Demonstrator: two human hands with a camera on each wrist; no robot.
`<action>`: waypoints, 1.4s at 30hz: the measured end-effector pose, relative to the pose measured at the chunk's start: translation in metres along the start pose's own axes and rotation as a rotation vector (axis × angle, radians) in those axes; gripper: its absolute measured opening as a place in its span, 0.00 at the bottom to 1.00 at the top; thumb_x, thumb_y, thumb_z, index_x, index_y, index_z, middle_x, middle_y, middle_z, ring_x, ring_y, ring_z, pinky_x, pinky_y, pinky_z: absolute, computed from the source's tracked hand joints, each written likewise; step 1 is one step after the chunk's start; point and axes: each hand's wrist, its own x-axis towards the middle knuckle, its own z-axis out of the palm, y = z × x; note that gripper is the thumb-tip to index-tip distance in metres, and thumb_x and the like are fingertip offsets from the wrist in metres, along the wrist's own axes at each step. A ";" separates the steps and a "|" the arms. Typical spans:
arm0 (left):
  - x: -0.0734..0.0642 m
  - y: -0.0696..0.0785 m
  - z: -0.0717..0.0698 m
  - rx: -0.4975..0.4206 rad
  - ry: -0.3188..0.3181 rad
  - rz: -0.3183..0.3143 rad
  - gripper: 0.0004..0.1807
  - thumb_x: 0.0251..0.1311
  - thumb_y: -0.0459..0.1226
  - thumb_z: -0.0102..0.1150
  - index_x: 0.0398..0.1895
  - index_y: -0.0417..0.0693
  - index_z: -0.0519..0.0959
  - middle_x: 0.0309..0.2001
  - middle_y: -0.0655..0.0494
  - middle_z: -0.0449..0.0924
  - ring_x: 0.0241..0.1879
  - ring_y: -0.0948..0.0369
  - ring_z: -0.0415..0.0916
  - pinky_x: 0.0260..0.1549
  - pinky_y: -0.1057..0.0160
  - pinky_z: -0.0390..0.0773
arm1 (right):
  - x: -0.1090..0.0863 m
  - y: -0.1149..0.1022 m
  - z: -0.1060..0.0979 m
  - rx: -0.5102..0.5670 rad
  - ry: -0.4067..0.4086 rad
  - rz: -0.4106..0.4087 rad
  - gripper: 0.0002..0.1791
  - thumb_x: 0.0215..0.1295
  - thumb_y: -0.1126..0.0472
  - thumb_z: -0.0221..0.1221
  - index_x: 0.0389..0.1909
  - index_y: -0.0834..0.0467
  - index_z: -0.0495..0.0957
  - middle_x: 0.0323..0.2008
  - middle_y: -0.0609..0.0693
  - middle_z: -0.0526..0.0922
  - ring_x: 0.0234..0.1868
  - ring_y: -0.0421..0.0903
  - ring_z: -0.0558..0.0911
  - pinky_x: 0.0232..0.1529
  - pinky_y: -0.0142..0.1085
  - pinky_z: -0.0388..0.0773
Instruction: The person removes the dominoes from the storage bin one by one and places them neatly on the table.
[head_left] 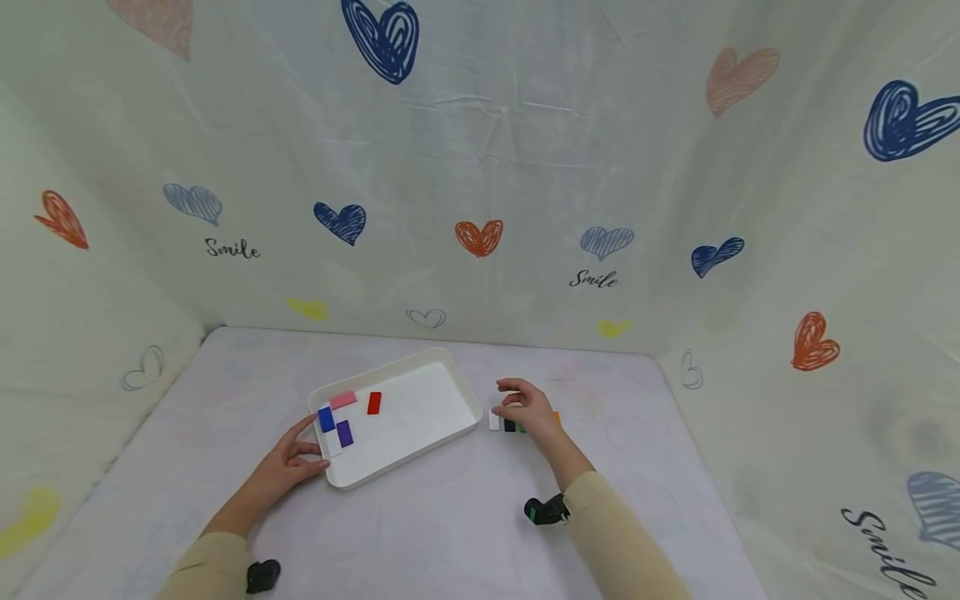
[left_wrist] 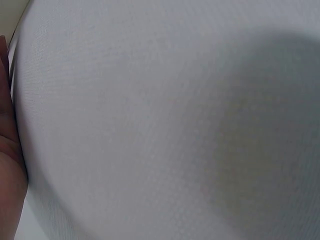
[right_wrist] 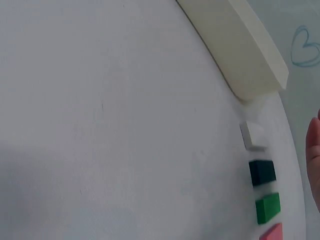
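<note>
A white rectangular tray lies at an angle on the table. Inside are a pink block, a blue block, a purple block, a red block and a white block. My left hand touches the tray's left end, thumb and index finger spread along its rim. Above a row of blocks right of the tray hovers my right hand, fingers loosely bent, nothing visible between them. The row shows a white block, a black block, a green block and a pink block.
An orange block shows just right of the right hand. White cloth covers the table. A curtain printed with hearts surrounds the back and sides. Black wrist devices sit by both sleeves.
</note>
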 end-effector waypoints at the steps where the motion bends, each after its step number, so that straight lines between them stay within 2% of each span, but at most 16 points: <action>1: 0.000 0.000 0.000 -0.002 -0.004 -0.001 0.54 0.56 0.46 0.70 0.78 0.54 0.44 0.53 0.41 0.74 0.37 0.56 0.77 0.42 0.63 0.77 | -0.001 -0.002 0.006 0.012 -0.012 0.001 0.29 0.56 0.70 0.68 0.60 0.64 0.74 0.57 0.62 0.74 0.43 0.46 0.75 0.38 0.30 0.77; 8: 0.002 0.000 -0.001 -0.021 0.008 -0.024 0.54 0.55 0.45 0.71 0.78 0.54 0.46 0.52 0.40 0.75 0.37 0.56 0.78 0.44 0.60 0.79 | -0.015 -0.038 0.049 0.075 -0.119 -0.059 0.26 0.55 0.73 0.67 0.57 0.69 0.74 0.54 0.67 0.74 0.42 0.47 0.76 0.37 0.28 0.75; 11: 0.003 0.000 -0.001 -0.021 0.021 -0.030 0.54 0.55 0.44 0.71 0.78 0.54 0.46 0.51 0.39 0.75 0.36 0.56 0.78 0.44 0.59 0.79 | -0.014 -0.043 0.067 0.113 -0.170 -0.076 0.26 0.55 0.74 0.66 0.57 0.71 0.73 0.54 0.69 0.74 0.43 0.48 0.76 0.37 0.28 0.75; 17: 0.003 0.000 0.002 -0.051 0.034 -0.029 0.53 0.55 0.41 0.71 0.78 0.53 0.47 0.51 0.39 0.75 0.35 0.56 0.78 0.41 0.63 0.80 | 0.003 -0.031 0.104 0.122 -0.214 -0.083 0.27 0.53 0.74 0.68 0.57 0.68 0.75 0.51 0.61 0.78 0.45 0.53 0.77 0.34 0.28 0.73; 23: 0.002 0.000 0.003 -0.040 0.049 -0.052 0.53 0.54 0.42 0.72 0.78 0.54 0.48 0.51 0.40 0.75 0.35 0.56 0.78 0.43 0.60 0.80 | 0.010 -0.030 0.136 0.077 -0.252 -0.083 0.28 0.53 0.72 0.70 0.57 0.66 0.75 0.52 0.60 0.79 0.41 0.43 0.77 0.33 0.27 0.72; 28: 0.001 0.002 0.001 -0.047 0.042 -0.037 0.53 0.55 0.42 0.71 0.78 0.53 0.47 0.51 0.39 0.75 0.35 0.56 0.78 0.43 0.59 0.80 | 0.016 -0.031 0.153 0.024 -0.255 -0.066 0.26 0.53 0.69 0.70 0.55 0.62 0.78 0.49 0.56 0.81 0.38 0.38 0.77 0.34 0.28 0.74; 34: 0.000 0.005 0.002 -0.048 0.048 -0.053 0.53 0.55 0.41 0.72 0.78 0.54 0.48 0.51 0.40 0.75 0.36 0.56 0.78 0.45 0.57 0.79 | 0.025 -0.030 0.169 -0.004 -0.252 -0.024 0.25 0.53 0.70 0.70 0.54 0.59 0.79 0.45 0.48 0.81 0.37 0.38 0.78 0.36 0.29 0.77; 42: 0.001 0.003 0.002 -0.057 0.044 -0.049 0.54 0.54 0.43 0.72 0.78 0.53 0.47 0.51 0.40 0.75 0.35 0.56 0.77 0.44 0.58 0.79 | 0.036 -0.024 0.182 -0.024 -0.254 0.005 0.25 0.51 0.70 0.71 0.53 0.59 0.80 0.44 0.49 0.82 0.36 0.39 0.77 0.36 0.30 0.77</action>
